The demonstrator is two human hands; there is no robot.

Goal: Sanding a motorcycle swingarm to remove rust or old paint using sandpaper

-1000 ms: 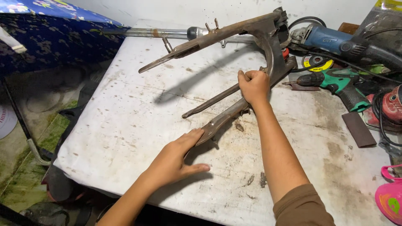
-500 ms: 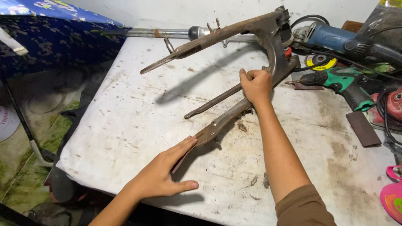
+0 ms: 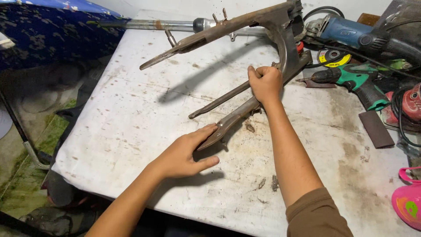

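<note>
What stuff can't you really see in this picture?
- Rusty metal frame: its top corner is cut off by the head view's upper edge.
- Frame under the right hand: the closed fingers hide the gripped part.
- Left hand: its palm covers the table beneath.
- Pink thing: cut off by the right edge.
- Blue angle grinder: its rear end is lost among cables and tools.

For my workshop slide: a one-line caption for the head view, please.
Right hand grips a rusty metal frame on a stained white table; left hand rests at its lower tip.
</note>
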